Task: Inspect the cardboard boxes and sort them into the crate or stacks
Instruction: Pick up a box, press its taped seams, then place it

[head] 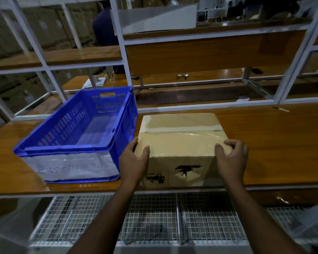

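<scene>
**Torn box held beside the empty crate**

The cardboard box (180, 143) is gripped at its near corners by the left hand (134, 162) and right hand (231, 160), resting on the wooden bench (275, 143) just right of the blue crate (77, 132). A torn hole (186, 171) is seen in its front face. If the tear is overlooked, the box could be missorted; its glossy tape may let the fingers slip.

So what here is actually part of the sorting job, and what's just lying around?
Part of the job:
cardboard box, taped, gripped by the left hand and right hand
blue crate beside it, nothing inside

Just lying about:
white paper on the far table
white shelf frame
wire mesh rack below
</scene>
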### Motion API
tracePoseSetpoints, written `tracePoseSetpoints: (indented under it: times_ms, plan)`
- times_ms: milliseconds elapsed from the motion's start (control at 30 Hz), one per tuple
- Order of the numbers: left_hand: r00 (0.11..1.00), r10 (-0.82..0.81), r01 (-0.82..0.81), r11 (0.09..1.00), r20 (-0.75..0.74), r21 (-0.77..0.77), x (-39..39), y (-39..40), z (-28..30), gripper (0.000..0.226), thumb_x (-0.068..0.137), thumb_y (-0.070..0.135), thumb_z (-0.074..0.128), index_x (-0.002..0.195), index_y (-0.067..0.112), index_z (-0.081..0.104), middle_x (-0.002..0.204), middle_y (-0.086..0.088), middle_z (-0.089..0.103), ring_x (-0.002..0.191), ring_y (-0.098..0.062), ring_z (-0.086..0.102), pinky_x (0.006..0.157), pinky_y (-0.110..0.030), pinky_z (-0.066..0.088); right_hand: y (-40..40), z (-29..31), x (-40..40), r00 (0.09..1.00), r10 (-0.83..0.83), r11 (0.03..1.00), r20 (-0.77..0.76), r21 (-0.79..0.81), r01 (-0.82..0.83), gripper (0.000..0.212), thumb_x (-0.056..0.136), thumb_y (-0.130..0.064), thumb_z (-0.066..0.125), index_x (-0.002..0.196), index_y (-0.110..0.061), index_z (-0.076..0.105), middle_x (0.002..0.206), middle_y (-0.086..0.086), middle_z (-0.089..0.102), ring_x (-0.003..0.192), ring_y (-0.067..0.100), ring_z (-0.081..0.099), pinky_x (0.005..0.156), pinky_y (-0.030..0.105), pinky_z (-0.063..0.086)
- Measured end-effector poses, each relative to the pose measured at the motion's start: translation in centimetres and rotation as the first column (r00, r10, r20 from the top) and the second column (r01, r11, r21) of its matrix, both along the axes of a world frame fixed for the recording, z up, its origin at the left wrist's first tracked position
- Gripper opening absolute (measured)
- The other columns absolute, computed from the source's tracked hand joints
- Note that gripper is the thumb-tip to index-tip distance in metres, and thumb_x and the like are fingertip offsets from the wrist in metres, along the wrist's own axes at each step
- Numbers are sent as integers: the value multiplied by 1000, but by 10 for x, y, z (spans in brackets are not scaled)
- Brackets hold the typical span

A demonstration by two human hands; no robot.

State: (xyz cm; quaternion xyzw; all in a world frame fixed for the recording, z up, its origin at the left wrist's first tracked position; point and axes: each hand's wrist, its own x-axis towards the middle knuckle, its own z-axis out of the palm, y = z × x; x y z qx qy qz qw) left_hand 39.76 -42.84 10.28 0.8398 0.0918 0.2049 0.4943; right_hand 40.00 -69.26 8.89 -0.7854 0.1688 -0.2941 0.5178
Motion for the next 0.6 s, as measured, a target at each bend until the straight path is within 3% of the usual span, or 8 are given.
tracePoseSetpoints:
  times_ms: [133, 300, 433, 500, 600]
  plan:
    - [999, 42, -42, 998, -9, 46, 22, -7, -1, 55, 93, 41, 69, 142, 19, 56, 141, 2, 60, 126, -13, 55, 102, -35, 49, -7, -4, 32, 999, 36, 999, -10, -36, -36, 28, 90, -28, 68, 112, -18, 53, 124, 4, 47, 111, 25, 50, 81, 43, 51]
    - [999, 40, -40, 986, 1, 160, 43, -9, 6, 48, 89, 40, 74, 131, 20, 62, 134, 2, 60, 124, -10, 53, 97, -32, 47, -11, 3, 59, 994, 84, 983, -73, -155, -94, 29, 91, -28, 66, 112, -15, 52, 122, 8, 47, 113, 28, 47, 83, 43, 49]
    - [999, -41, 23, 896, 31, 443, 57, -14, 18, 46, 89, 37, 74, 132, 23, 62, 150, 4, 48, 146, -12, 31, 112, -32, 32, -5, 14, 68, 999, 21, 813, -33, -581, -36, 22, 84, -19, 64, 106, -19, 59, 122, 6, 53, 118, 26, 44, 98, 49, 36]
    - [985, -173, 141, 860, 20, 490, 60, -26, 22, 44, 91, 38, 71, 132, 24, 63, 149, 6, 49, 143, -7, 34, 110, -23, 30, 7, 22, 69, 988, 144, 750, -53, -645, -144, 20, 84, -18, 65, 104, -22, 64, 118, -1, 56, 116, 19, 47, 101, 44, 36]
    - [960, -279, 234, 802, -1, 550, 60, -43, 18, 37, 95, 44, 62, 129, 26, 65, 138, 9, 59, 130, -4, 47, 101, -21, 40, 31, 23, 67, 947, 299, 681, -119, -669, -299, 12, 91, -25, 62, 102, -26, 67, 104, -8, 63, 101, 11, 54, 91, 30, 42]
